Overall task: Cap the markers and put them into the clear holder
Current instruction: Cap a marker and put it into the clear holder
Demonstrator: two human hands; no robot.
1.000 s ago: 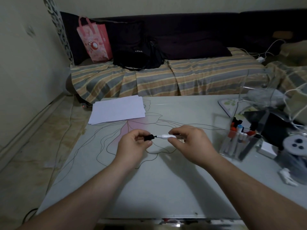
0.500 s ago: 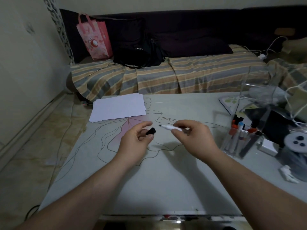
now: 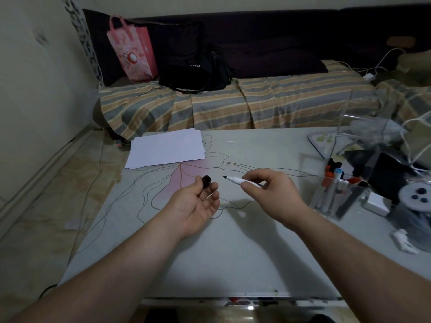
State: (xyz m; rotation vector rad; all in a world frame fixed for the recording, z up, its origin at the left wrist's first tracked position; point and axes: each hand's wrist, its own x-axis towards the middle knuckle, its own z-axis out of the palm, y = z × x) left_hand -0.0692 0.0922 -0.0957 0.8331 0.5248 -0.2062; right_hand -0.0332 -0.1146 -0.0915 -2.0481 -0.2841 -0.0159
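My right hand pinches a white marker over the middle of the table, its bare black tip pointing left. My left hand is turned palm up a short way to the left and pinches the black cap between thumb and fingertips. A gap separates cap and tip. The clear holder stands on the table at the right and holds several capped markers with orange, blue and black caps.
A stack of white paper lies at the table's far left. Clutter with a clear box, cables, a white spool and a small white figure crowds the right edge. A striped sofa with a pink bag stands behind the table.
The cap and marker were joined a second ago; they have been pulled apart. My left hand has rolled palm up with the cap, and my right hand has lifted the marker slightly right.
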